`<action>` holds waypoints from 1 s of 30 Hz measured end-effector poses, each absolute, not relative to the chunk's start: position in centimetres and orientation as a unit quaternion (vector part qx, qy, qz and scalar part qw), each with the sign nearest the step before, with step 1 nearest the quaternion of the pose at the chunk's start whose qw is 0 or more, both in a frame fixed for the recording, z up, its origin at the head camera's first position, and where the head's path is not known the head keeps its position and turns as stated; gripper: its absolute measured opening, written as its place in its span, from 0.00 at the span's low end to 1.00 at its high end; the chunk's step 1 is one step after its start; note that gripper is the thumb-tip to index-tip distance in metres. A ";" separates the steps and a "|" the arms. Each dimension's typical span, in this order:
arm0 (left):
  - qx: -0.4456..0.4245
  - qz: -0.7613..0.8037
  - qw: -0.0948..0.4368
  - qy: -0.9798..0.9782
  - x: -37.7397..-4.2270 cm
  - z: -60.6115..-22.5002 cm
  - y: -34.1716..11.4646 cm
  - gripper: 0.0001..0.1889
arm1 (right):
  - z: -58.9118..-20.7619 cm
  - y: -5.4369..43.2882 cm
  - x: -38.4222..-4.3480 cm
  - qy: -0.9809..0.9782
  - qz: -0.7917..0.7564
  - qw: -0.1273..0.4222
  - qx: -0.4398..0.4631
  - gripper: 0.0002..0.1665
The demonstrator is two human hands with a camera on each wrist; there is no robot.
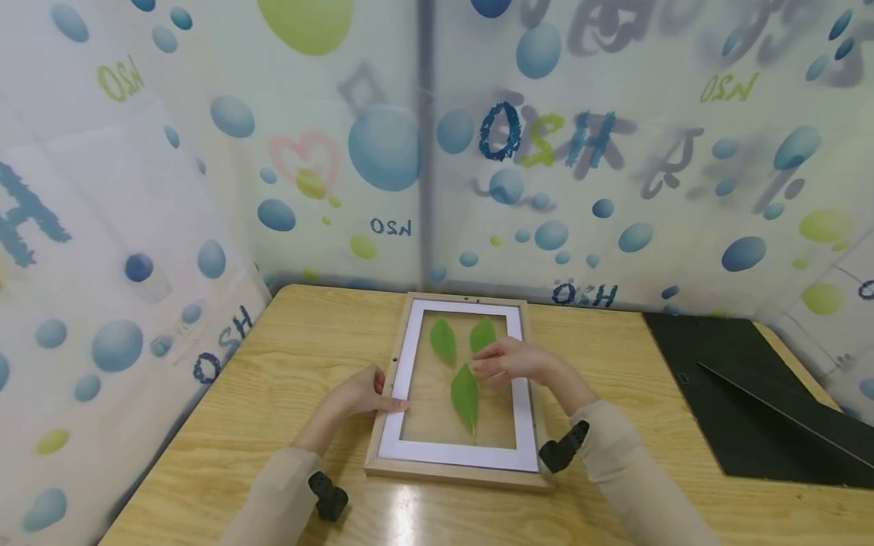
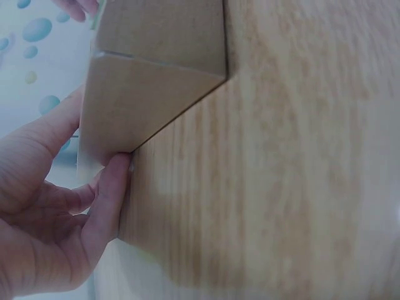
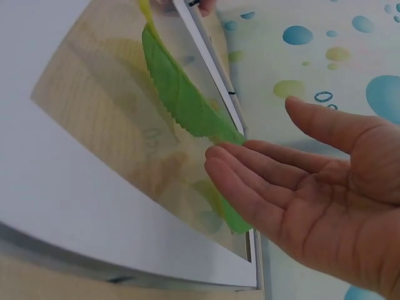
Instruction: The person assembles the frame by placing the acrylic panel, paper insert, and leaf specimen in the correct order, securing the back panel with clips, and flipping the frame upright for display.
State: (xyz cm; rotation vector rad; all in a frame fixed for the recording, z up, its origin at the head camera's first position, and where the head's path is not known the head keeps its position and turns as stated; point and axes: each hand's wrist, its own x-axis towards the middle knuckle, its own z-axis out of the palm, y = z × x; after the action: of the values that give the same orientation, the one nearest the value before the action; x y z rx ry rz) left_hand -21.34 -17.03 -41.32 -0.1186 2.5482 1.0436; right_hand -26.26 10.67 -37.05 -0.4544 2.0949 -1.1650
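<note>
A wooden picture frame (image 1: 459,476) with a white mat (image 1: 394,394) and a clear pane lies flat on the table. Inside the mat's opening are three green leaves: one at lower middle (image 1: 465,398), one at upper left (image 1: 442,341) and one at upper right (image 1: 482,334), partly covered. My left hand (image 1: 365,393) grips the left side, thumb on the mat and fingers against the frame's outer wall (image 2: 134,103). Over the leaves hovers my right hand (image 1: 508,361), its fingers extended and thumb apart in the right wrist view, where a leaf (image 3: 178,90) shows just beyond the fingertips.
At the right of the wooden table (image 1: 321,334) lies a black backing board (image 1: 710,379) with its stand flap raised. A patterned curtain (image 1: 382,250) hangs behind the table and along its left side.
</note>
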 end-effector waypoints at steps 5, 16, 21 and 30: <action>-0.040 0.372 0.193 0.907 -21.3 -41.4 -17.1 0.28 | -37.1 12.6 -26.2 0.802 -0.461 0.333 -0.184 0.29; -0.044 0.377 0.195 0.904 -21.5 -41.6 -17.6 0.29 | -36.7 20.6 -26.3 0.811 -0.505 0.268 -0.122 0.34; -0.046 0.374 0.196 0.905 -21.6 -41.6 -17.7 0.29 | -36.3 25.6 -26.3 0.828 -0.498 0.250 -0.062 0.38; -0.044 0.378 0.194 0.904 -21.6 -41.5 -17.5 0.28 | -37.9 34.8 -25.4 0.793 -0.583 0.151 0.094 0.42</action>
State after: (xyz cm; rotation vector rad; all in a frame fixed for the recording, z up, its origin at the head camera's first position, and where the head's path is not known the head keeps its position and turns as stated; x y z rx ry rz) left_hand -21.64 -17.51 -41.53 -0.1242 2.5359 1.0588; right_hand -25.38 34.78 -37.89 0.2707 2.2767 -1.6735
